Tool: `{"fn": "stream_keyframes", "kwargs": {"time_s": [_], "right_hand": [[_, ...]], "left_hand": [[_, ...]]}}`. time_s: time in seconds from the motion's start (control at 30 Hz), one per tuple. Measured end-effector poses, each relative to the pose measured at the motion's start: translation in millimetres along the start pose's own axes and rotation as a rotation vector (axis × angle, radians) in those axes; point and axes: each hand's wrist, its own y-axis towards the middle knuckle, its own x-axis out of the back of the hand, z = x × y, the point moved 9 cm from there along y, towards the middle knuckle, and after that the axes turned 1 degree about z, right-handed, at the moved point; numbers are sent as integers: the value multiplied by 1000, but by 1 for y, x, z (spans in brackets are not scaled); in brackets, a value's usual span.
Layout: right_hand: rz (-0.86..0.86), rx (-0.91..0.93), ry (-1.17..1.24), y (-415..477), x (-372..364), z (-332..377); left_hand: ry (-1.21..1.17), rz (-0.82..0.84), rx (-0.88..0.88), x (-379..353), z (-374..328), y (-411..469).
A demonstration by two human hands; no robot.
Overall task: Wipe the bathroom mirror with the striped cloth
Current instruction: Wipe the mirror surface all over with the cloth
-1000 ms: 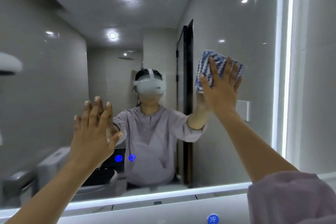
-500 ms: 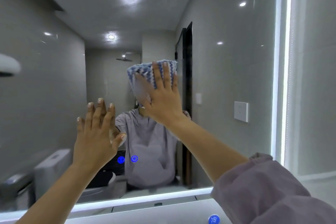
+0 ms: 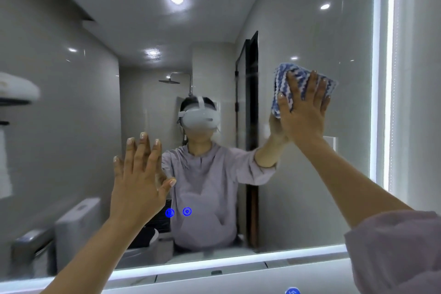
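The bathroom mirror (image 3: 298,186) fills most of the view, framed by a lit white strip along its right and bottom edges. My right hand (image 3: 301,112) presses a folded blue-and-white striped cloth (image 3: 284,86) flat against the glass at the upper right, fingers spread over it. My left hand (image 3: 138,181) rests flat on the glass at the lower left, fingers apart and holding nothing. The mirror reflects a person in a lilac top wearing a white headset.
Two blue touch icons (image 3: 178,212) glow on the lower glass. A shelf edge (image 3: 214,277) runs under the mirror, with another blue icon (image 3: 292,291) below it. The lit strip (image 3: 381,102) marks the mirror's right border, close to the cloth.
My right hand slid the cloth from the upper right to the mirror's centre, then back to the upper right. My left hand stayed flat on the glass.
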Motion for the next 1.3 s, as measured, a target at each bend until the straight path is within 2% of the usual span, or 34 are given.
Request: {"fn": "stream_keyframes", "kwargs": {"time_s": [0.1, 0.17, 0.4, 0.57, 0.63, 0.7, 0.87, 0.93, 1.03, 1.13, 1.3], "right_hand": [[18, -67, 40, -8, -7, 19], [28, -24, 35, -17, -9, 41], [0, 500, -56, -83, -28, 164], [-9, 677, -65, -92, -27, 161], [-18, 658, -81, -83, -23, 138], [-7, 555, -103, -69, -21, 101], [42, 91, -62, -39, -14, -27], [41, -26, -24, -40, -13, -46], [26, -118, 22, -46, -17, -36], [54, -124, 35, -62, -26, -18], [123, 79, 20, -117, -37, 27]], "left_hand": [[-4, -2, -1, -2, 1, 0], [-10, -8, -2, -2, 0, 0], [-17, -23, -20, -3, 0, 0], [-35, -23, -10, -4, 1, 0], [-30, -30, -9, -4, 2, 0], [-35, -35, -4, -4, 3, 0], [-34, -40, -8, -4, 2, 0], [-40, -40, -3, -4, 3, 0], [-42, -41, -9, -2, 2, 0], [-54, -55, -16, -2, 1, 0], [-67, -53, -8, 0, -1, 0]]}}
